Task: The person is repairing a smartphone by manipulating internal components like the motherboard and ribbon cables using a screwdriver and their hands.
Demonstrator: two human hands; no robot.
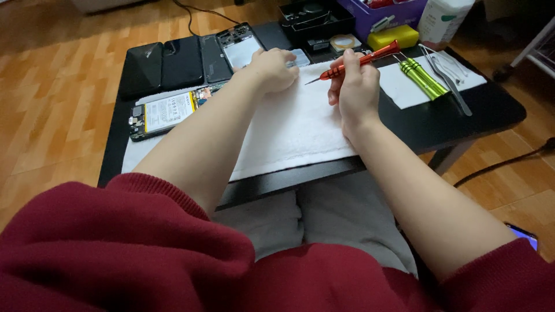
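My right hand (354,86) holds a red screwdriver (359,60), its tip pointing left toward my left hand. My left hand (272,68) is curled into a loose fist on the far edge of a white towel (295,130); what it presses or holds is hidden under the fingers. An opened phone (167,112) with its battery exposed lies on the towel's left end, by my left forearm. Everything rests on a low black table (491,110).
Three dark phone panels (173,63) and an opened phone frame (240,46) lie at the back left. Two green screwdrivers (424,78) and tweezers (448,81) rest on white paper at right. A black tray (315,20), purple box (384,14), yellow block (393,37) and white bottle (442,20) stand behind.
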